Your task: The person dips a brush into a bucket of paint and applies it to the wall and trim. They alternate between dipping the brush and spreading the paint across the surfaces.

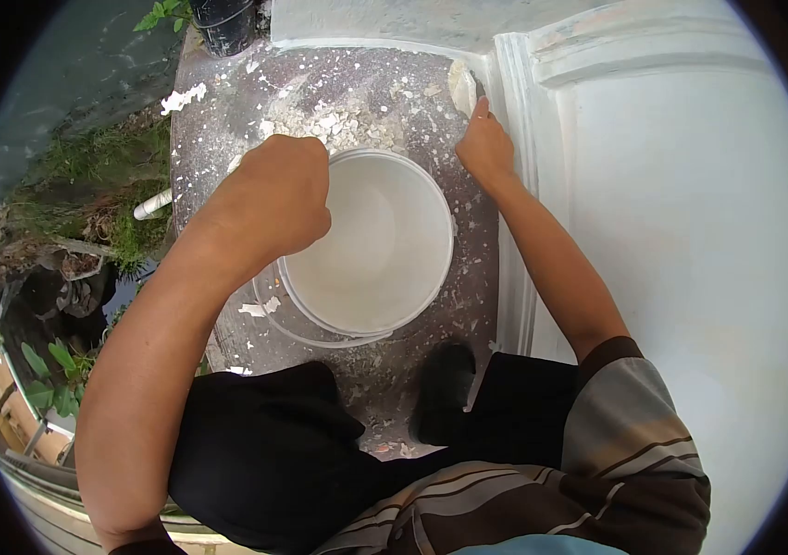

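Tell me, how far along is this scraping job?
Done: many white flakes already lie on the concrete ledge. In hand: the right hand presses a scraper into the corner beside the white wall, while the left hand grips the rim of the white bucket. Left: the flakes lie unswept around it.

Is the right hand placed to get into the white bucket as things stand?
Probably yes. The right hand, pressing a pale tool to the wall, sits just beside the open white bucket with nothing between; the left hand grips its opposite rim.
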Available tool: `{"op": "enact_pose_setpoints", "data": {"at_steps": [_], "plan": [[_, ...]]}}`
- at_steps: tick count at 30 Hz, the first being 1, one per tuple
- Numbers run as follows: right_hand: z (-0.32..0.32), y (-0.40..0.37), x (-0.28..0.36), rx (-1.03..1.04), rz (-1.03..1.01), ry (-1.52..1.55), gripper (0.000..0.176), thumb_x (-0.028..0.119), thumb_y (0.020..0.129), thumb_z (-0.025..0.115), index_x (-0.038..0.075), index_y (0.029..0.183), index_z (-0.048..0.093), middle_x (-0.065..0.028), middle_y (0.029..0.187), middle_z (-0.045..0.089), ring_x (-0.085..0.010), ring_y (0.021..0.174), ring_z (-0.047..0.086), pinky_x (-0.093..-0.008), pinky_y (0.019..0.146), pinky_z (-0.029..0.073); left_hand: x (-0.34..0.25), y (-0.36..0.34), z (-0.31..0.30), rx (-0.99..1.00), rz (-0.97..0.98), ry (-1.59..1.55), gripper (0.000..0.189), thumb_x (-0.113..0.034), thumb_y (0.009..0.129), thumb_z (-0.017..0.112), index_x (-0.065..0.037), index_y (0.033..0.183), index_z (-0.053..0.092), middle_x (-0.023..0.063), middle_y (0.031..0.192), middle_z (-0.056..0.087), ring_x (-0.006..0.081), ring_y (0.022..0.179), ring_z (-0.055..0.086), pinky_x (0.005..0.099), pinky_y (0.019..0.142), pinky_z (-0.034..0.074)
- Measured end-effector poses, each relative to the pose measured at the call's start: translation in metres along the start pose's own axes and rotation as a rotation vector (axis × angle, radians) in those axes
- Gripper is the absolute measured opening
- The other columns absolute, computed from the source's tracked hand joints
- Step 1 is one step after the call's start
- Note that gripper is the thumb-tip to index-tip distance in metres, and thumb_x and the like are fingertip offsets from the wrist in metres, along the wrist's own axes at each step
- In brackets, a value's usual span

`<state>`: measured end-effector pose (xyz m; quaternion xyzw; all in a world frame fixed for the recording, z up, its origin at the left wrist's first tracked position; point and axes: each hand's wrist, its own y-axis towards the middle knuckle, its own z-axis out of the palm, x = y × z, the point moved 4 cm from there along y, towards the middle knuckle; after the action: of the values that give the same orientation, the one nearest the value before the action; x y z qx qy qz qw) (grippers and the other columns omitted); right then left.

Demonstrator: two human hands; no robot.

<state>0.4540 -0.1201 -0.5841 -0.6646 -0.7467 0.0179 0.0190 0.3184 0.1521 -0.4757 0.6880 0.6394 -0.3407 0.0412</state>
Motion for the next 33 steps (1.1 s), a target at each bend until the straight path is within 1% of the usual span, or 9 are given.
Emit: {"op": "enact_pose_setpoints", "data": {"at_steps": [4,7,10,13,22,26,29,31,33], "plan": [[0.017,0.02,0.007,-0.065,0.196,0.031,0.074,0.009,0.083,0.058,-0.016,0.142,0.02,-0.0336,0.121,0.048,-0.0436,0.103,0.061,-0.0461,0.085,0.053,0.0,0.0,0.002,-0.049,0.055,0.024,0.014,0.001,0.073,0.053,0.012,0.076,0.061,0.0339,0.08,0.062,0.0461,0.082,0.064,0.0471,0.078,0.052],[0.028,0.062,0.006,-0.05,0.209,0.05,0.079,0.013,0.083,0.056,-0.013,0.145,0.015,-0.0361,0.126,0.044,-0.0446,0.105,0.06,-0.0456,0.089,0.051,-0.001,0.0,0.003,-0.048,0.029,0.043,0.014,0.001,0.073,0.053,0.012,0.075,0.061,0.0338,0.079,0.061,0.046,0.082,0.064,0.0476,0.079,0.052],[0.051,0.111,-0.017,0.004,0.365,0.124,0.079,0.016,0.084,0.055,-0.013,0.145,0.013,-0.0378,0.126,0.044,-0.0446,0.109,0.059,-0.045,0.091,0.051,0.001,0.001,0.006,-0.073,0.069,0.057,0.013,0.0,0.073,0.053,0.011,0.074,0.061,0.0334,0.079,0.061,0.0462,0.082,0.064,0.0479,0.079,0.051],[0.061,0.107,-0.035,-0.015,0.391,0.144,0.08,0.017,0.085,0.054,-0.013,0.145,0.011,-0.0399,0.128,0.043,-0.0453,0.111,0.058,-0.0447,0.093,0.05,0.0,0.0,0.005,-0.066,0.077,0.065,0.013,0.0,0.073,0.053,0.011,0.074,0.061,0.0332,0.078,0.061,0.0465,0.082,0.063,0.0479,0.079,0.051],[0.054,-0.062,-0.047,0.19,0.477,0.031,0.09,0.011,0.08,0.063,-0.014,0.145,0.005,-0.0478,0.126,0.038,-0.0515,0.107,0.058,-0.0448,0.093,0.05,-0.003,-0.003,0.002,-0.044,0.057,-0.008,0.014,0.001,0.074,0.053,0.013,0.076,0.06,0.0346,0.08,0.061,0.047,0.082,0.064,0.0482,0.078,0.051],[0.041,-0.058,-0.017,0.182,0.35,0.021,0.078,0.011,0.088,0.052,-0.017,0.143,0.006,-0.0451,0.128,0.035,-0.05,0.104,0.058,-0.0468,0.091,0.05,-0.004,-0.002,0.0,-0.043,0.031,-0.004,0.014,0.002,0.073,0.053,0.014,0.077,0.06,0.0349,0.08,0.061,0.0475,0.082,0.063,0.0483,0.079,0.051],[0.031,0.008,-0.006,0.035,0.231,0.01,0.082,0.007,0.083,0.055,-0.015,0.144,0.006,-0.0437,0.128,0.037,-0.0504,0.103,0.059,-0.0452,0.088,0.051,-0.003,-0.002,0.001,-0.062,0.041,0.022,0.014,0.002,0.073,0.052,0.014,0.077,0.06,0.0353,0.081,0.061,0.0475,0.083,0.063,0.0486,0.079,0.051],[0.036,0.051,-0.013,0.021,0.209,0.084,0.081,0.009,0.085,0.053,-0.014,0.145,0.004,-0.0438,0.129,0.037,-0.0506,0.107,0.057,-0.046,0.092,0.05,-0.004,-0.001,0.002,-0.056,0.038,0.029,0.014,0.002,0.074,0.052,0.014,0.077,0.06,0.0354,0.082,0.061,0.0476,0.083,0.063,0.0486,0.079,0.051],[0.047,0.067,-0.03,0.062,0.163,-0.055,0.08,0.01,0.086,0.053,-0.018,0.143,0.005,-0.0431,0.129,0.037,-0.0495,0.108,0.057,-0.0453,0.093,0.05,-0.005,-0.001,-0.001,-0.058,0.033,0.036,0.015,0.002,0.074,0.052,0.014,0.078,0.06,0.0352,0.082,0.061,0.0475,0.083,0.063,0.0486,0.079,0.051]]}}
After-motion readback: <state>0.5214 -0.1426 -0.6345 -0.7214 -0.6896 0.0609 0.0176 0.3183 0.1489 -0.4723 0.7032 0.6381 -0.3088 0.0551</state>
